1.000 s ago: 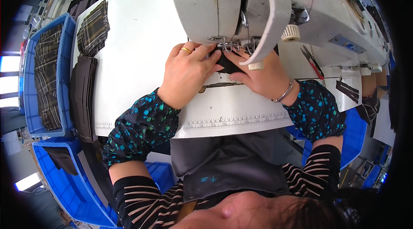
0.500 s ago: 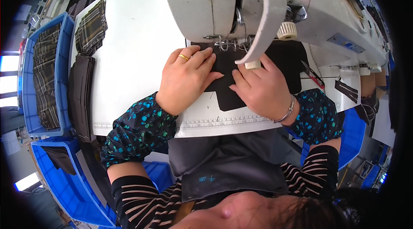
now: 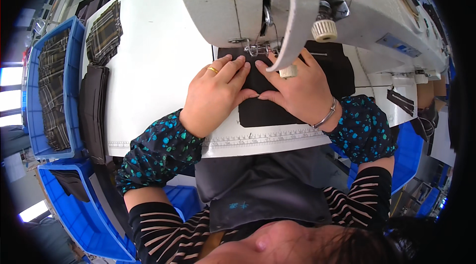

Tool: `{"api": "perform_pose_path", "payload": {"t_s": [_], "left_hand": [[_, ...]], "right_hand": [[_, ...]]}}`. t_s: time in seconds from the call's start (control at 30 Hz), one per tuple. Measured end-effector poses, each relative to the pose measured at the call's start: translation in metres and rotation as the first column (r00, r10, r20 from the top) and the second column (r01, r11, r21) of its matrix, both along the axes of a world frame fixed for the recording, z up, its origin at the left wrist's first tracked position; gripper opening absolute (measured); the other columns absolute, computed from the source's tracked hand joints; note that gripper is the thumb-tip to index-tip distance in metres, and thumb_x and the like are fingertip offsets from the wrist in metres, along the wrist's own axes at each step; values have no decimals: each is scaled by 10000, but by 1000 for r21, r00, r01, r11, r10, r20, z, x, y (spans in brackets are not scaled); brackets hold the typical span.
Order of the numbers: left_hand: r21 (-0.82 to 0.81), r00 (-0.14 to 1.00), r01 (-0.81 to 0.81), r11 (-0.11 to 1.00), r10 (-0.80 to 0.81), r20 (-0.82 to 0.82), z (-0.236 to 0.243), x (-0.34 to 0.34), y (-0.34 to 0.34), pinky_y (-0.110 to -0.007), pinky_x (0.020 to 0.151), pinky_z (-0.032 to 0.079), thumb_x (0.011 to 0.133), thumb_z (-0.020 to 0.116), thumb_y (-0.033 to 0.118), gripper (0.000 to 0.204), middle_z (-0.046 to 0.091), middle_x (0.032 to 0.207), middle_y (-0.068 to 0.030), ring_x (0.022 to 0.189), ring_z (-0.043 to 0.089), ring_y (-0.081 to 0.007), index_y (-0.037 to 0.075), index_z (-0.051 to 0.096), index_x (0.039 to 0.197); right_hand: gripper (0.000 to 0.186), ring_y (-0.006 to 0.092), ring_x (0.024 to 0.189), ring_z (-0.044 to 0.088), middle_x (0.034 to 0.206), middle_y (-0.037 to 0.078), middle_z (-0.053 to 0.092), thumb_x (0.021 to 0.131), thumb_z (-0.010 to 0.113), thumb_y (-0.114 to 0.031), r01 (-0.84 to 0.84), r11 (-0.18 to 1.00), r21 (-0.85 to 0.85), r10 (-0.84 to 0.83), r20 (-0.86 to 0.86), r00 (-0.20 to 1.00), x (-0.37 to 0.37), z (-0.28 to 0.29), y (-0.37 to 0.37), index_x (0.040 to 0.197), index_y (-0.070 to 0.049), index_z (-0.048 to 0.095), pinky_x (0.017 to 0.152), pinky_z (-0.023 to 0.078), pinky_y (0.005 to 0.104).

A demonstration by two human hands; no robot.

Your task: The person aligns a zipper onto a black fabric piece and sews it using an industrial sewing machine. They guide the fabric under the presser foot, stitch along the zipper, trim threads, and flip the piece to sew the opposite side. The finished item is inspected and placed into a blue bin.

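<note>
A dark piece of cloth point(image 3: 270, 112) lies on the white table beneath the needle area of a sewing machine point(image 3: 210, 8). My left hand point(image 3: 213, 93) rests on its left part, palm down, with the fingers stretched toward the presser foot point(image 3: 257, 49). On the right part, my right hand point(image 3: 302, 88) lies flat with thumb and fingers apart; the machine's curved guard hides some fingertips. Both thumb tips nearly meet on the cloth. A pale slit or strip point(image 3: 317, 54) shows on the cloth beyond my right hand.
Plaid cloth pieces point(image 3: 105, 33) and folded dark pieces point(image 3: 93, 110) lie at the table's left. Beside them, a blue bin point(image 3: 79, 78) holds more plaid. Another blue bin point(image 3: 82, 214) stands lower left. A ruler strip point(image 3: 253, 140) follows the near edge; a small dark piece point(image 3: 400, 101) lies right.
My right hand has shifted left and its thumb has come close to my left thumb. The cloth has turned or slid slightly. The red-handled thread snips at the right no longer show.
</note>
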State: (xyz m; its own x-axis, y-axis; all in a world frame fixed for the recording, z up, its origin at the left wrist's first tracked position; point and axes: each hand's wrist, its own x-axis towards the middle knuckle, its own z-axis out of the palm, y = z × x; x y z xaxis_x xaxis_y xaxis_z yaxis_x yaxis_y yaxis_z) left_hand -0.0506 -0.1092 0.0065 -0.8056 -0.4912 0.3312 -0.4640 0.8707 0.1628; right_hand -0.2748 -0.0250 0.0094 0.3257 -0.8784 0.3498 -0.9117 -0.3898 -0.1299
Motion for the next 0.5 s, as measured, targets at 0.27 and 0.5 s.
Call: {"api": "perform_pose_path", "payload": {"t_s": [0.27,0.5], "left_hand": [[-3,1000,-21,1000,21,11,1,2,-1,-385,1029,544,810,816,432,573,722,1324,-39,1242,666,-253,80,753,1258],[5,1000,-12,1000,12,9,3,2,-2,-388,1028,540,816,814,436,571,724,1320,-43,1243,666,-249,78,754,1255]], "right_hand": [[511,372,1265,614,1195,157,690,780,849,-406,-3,999,42,3,0,1000,2,-1,0,1159,-78,747,1130,437,558],[527,368,1267,616,1204,151,688,772,854,-406,-7,1000,12,7,5,1000,2,-1,0,1181,-91,744,1132,430,578]]}}
